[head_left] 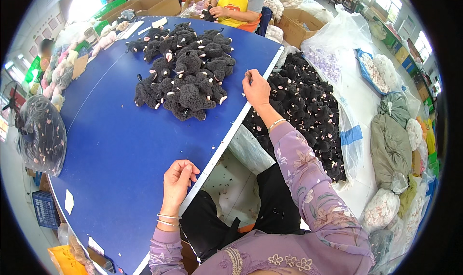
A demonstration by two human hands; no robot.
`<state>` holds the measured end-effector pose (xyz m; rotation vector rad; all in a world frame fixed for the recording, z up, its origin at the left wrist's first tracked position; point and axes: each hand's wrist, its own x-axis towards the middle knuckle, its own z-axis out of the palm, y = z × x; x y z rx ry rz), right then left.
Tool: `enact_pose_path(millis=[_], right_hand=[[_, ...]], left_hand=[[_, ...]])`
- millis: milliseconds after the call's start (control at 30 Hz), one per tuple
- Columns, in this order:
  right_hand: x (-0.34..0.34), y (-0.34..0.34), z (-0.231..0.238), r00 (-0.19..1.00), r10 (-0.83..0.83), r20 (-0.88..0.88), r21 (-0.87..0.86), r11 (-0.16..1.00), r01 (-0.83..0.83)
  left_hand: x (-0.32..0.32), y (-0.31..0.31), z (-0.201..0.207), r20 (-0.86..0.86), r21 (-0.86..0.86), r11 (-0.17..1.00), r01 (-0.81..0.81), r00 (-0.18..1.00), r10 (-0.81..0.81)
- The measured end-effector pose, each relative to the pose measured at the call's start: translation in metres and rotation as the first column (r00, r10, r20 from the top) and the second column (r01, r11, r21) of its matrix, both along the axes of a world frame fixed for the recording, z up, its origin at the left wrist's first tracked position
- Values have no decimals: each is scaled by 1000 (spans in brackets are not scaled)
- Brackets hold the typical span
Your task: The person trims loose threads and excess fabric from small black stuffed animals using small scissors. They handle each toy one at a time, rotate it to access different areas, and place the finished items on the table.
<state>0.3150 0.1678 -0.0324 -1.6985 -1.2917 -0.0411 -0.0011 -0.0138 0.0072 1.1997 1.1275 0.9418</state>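
My left hand [180,179] is over the near edge of the blue table [135,145]. Its fingers are curled in together, and whatever they may hold is hidden. Farther off, at the table's right edge, my right hand [256,89] is closed in a pinch. Something small and dark shows at its fingertips, too small to name. A heap of black plush toys [188,77] with small pale and pink parts lies on the table, left of my right hand. Below and right of that hand, many similar black plush pieces [308,111] fill a large plastic-lined container.
Across the table a person in a yellow apron [235,5] handles a black plush piece. Pastel plush pieces [58,77] line the far left edge. A filled clear bag [41,135] hangs at the left. Sacks [398,149] stand at the right, cardboard boxes [296,26] behind.
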Motion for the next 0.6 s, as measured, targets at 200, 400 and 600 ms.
enact_pose_path(millis=[200,400,600], right_hand=[[16,-1,17,906,414,-85,104,908,-405],[-54,-52,123,268,671,-691,274,587,-762],[10,-49,138,697,687,-205,81,722,-687]], left_hand=[[16,32,19,159,-148,985,86,985,-62],[103,133,48,280,24,990,139,950,-140],[128,145,73,464,99,976,196,858,-220]])
